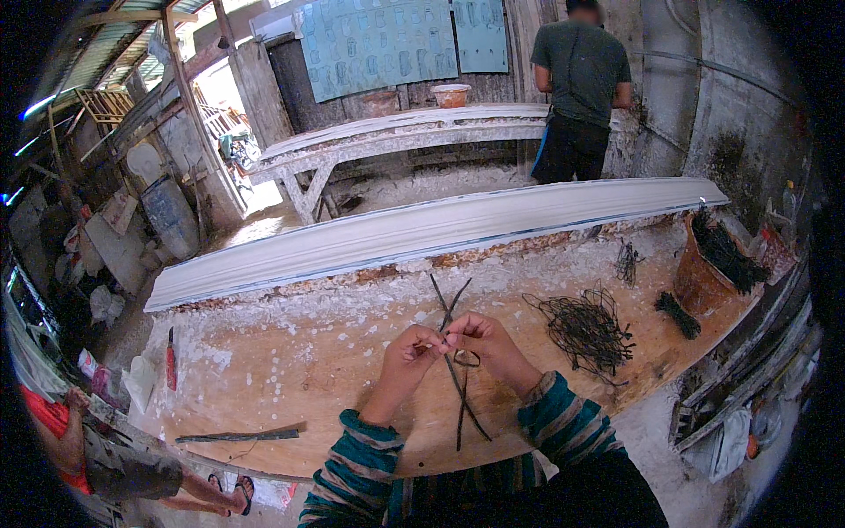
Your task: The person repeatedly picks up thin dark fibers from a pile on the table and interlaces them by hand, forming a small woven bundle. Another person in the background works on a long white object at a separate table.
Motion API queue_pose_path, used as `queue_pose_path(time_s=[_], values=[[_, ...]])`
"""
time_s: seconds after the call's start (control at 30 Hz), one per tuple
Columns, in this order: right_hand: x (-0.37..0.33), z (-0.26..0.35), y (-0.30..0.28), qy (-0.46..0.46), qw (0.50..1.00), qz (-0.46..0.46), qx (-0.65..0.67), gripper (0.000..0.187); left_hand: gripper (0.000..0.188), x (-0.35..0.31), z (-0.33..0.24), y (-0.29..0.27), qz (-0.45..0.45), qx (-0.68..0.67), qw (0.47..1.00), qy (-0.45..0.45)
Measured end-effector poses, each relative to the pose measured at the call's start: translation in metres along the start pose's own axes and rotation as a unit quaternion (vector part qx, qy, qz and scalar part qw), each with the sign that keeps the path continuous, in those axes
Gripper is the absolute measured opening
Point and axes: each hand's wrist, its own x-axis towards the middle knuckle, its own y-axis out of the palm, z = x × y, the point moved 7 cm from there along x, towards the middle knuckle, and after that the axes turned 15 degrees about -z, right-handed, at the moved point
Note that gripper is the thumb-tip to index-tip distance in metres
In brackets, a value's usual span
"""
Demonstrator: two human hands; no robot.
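My left hand (pixel 411 356) and my right hand (pixel 488 343) meet over the middle of the table. The fingertips of both are closed in a pinch on thin black strips (pixel 463 400). These strips cross in an X above and below my fingers, and a small loop (pixel 467 359) shows beside my right hand. What exactly lies between the fingertips is too small to make out. On the table to my left lies a flat bunch of dark strips (pixel 238 436). To my right is a loose tangle of black cords (pixel 585 330).
A long white molding (pixel 440 224) runs along the table's far side. A red-handled knife (pixel 171 361) lies at left. At right stand a brown bucket (pixel 701 273) of black strands and a tied black bundle (pixel 678 315). One person (pixel 581 84) stands beyond; another (pixel 132 466) is at lower left.
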Motion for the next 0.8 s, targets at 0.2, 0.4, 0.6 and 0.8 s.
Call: queue_pose_path(time_s=[0.2, 0.4, 0.6, 0.8], values=[[0.002, -0.004, -0.005, -0.015, 0.999, -0.027, -0.004, 0.006, 0.015, 0.0, -0.002, 0.001, -0.028, 0.008, 1.0, -0.006], [-0.005, 0.013, 0.0, -0.121, 0.976, -0.074, -0.165, 0.011, 0.019, 0.002, 0.012, -0.006, -0.037, 0.018, 0.999, 0.021], [-0.005, 0.02, -0.001, -0.173, 0.956, -0.058, -0.228, 0.014, 0.03, 0.004, 0.004, -0.004, -0.065, 0.057, 0.996, 0.02], [-0.011, 0.026, 0.01, -0.232, 0.917, -0.067, -0.316, 0.008, 0.03, 0.001, 0.009, -0.01, -0.091, 0.087, 0.991, 0.035]])
